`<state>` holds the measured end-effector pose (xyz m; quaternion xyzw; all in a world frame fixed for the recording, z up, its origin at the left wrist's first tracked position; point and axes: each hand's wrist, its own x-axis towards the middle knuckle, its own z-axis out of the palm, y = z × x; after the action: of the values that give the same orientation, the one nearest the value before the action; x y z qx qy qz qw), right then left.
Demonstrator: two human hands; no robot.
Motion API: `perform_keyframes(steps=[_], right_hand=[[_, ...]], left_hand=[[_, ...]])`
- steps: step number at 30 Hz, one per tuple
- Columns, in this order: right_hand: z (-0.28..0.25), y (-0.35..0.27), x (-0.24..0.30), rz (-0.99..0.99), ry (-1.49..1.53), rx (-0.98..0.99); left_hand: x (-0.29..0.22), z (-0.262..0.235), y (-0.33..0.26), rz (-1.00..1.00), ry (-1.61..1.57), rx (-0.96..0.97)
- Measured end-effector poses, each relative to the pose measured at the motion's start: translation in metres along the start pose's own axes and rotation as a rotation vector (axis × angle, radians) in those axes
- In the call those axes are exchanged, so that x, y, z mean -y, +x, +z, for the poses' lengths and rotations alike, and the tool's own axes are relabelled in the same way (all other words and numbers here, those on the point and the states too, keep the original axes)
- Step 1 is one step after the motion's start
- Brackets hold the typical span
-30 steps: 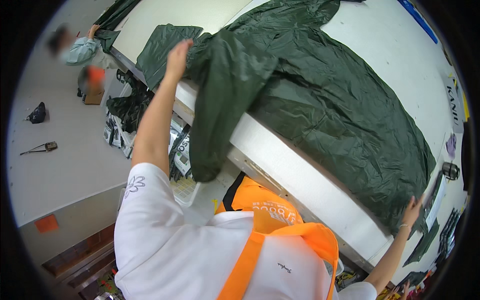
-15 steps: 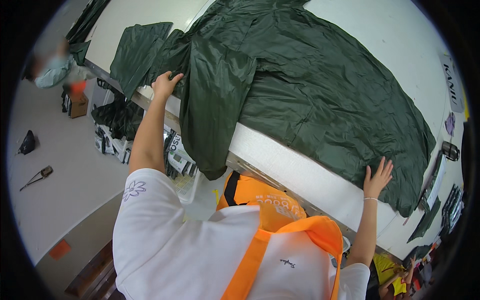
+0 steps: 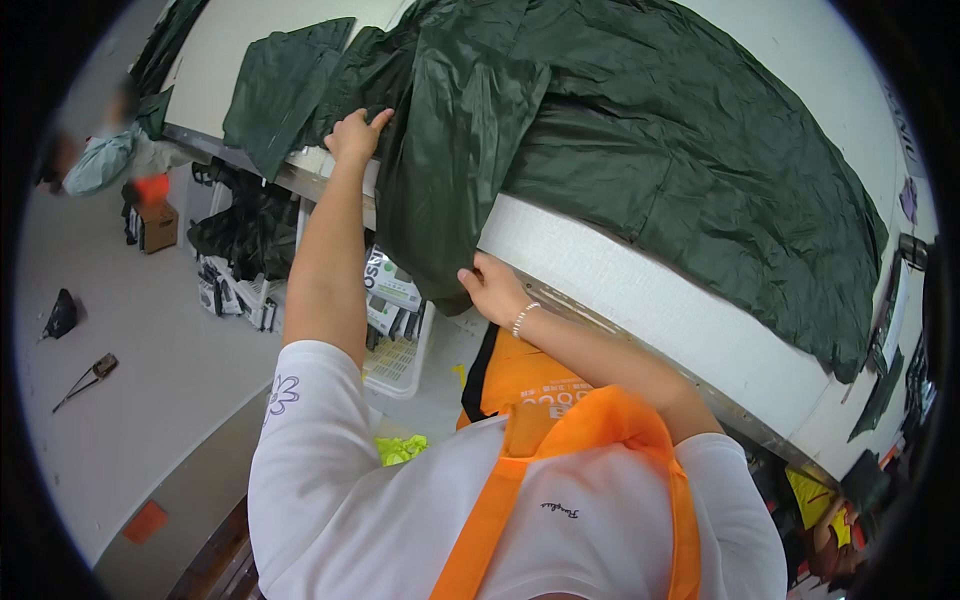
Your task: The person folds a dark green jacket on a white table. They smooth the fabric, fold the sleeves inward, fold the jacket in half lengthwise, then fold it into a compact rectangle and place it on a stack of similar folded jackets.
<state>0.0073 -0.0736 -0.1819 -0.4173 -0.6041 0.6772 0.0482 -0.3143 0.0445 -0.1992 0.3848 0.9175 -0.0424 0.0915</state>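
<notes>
A large dark green garment [image 3: 640,150] lies spread over the white table [image 3: 650,300], with one sleeve hanging over the front edge. My left hand [image 3: 355,135] grips the fabric near the table's edge, at the garment's left side. My right hand [image 3: 492,285] holds the lower end of the hanging sleeve, just below the table's edge. A second folded dark green piece [image 3: 280,85] lies on the table to the left.
Under the table stands a white basket [image 3: 395,350] with packets and dark bundles [image 3: 240,230]. A person [image 3: 100,150] crouches far left by a small box [image 3: 158,222]. Tools [image 3: 85,378] lie on the grey floor. More green pieces hang at the right edge.
My right hand has left the garment's far right hem and come across to the hanging sleeve. My left hand has stayed on the fabric at the table's edge. The view has shifted slightly.
</notes>
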Motion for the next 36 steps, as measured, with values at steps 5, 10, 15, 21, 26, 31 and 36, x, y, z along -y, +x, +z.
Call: perform_keyframes(steps=[5, 10, 15, 21, 26, 31, 36], right_hand=[[-0.084, -0.07, -0.015, -0.116, -0.047, -0.509], [-0.314, -0.134, 0.036, 0.192, -0.63, -0.507], [-0.37, -0.085, 0.024, 0.15, -1.197, -0.85], [-0.357, -0.18, -0.038, -0.151, -1.039, -1.615], [-0.359, -0.199, -0.09, 0.099, 0.015, -1.483], [-0.382, -0.213, -0.068, 0.045, -0.487, -1.483], [-0.391, -0.195, -0.024, -0.279, -0.856, -1.417]], left_hand=[[0.004, 0.006, -0.007, 0.032, -0.015, -0.059], [0.015, 0.019, -0.002, 0.063, 0.044, -0.126], [-0.005, 0.001, 0.008, 0.102, 0.063, 0.01], [-0.048, -0.059, -0.053, 0.88, -0.443, -0.362], [-0.191, -0.04, -0.121, 1.114, -0.087, -0.253], [-0.228, 0.007, -0.108, 1.017, -0.061, -0.144], [-0.199, -0.016, -0.085, 1.186, -0.478, -0.023]])
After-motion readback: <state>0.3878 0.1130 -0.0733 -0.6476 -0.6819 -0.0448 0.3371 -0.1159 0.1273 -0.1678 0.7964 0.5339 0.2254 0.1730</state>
